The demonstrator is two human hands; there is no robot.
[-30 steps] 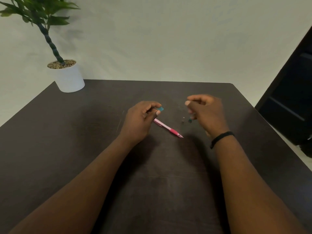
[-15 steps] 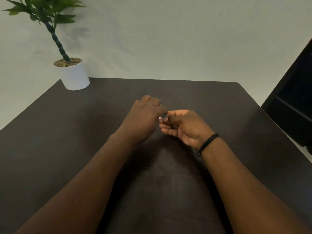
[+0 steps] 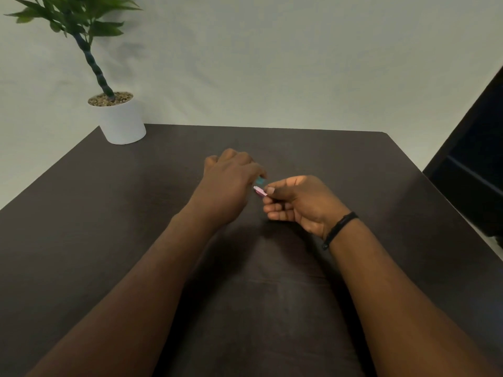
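1. A person's two bare forearms reach forward over a dark brown surface (image 3: 95,240), seen from a camera worn on the head.
2. The hands meet near the middle of the surface, almost touching, and work on one small object between them.
3. That object is a pink pen (image 3: 260,191). Only a short stretch of its barrel shows in the gap between the hands, held just above the surface.
4. The right hand (image 3: 302,205) lies palm up. Its thumb and forefinger pinch the pink barrel and the other fingers curl loosely beneath.
5. The left hand (image 3: 231,186) is knuckles up with its fingers curled. Its fingertips appear to pinch a teal cap (image 3: 259,181) at the pen's end, though the back of the hand hides the grip itself.
6. The pen looks light, thin, stiff and smooth, so it would probably roll or slip in a loose hold. It is best held by a firm fingertip pinch on the barrel close to the end being worked.
7. The teal cap is tiny and would be easy to drop.
8. A black wristband (image 3: 340,229) circles the right wrist.
9. A green plant in a white pot (image 3: 122,123) stands at the far left corner, well apart from the hands.
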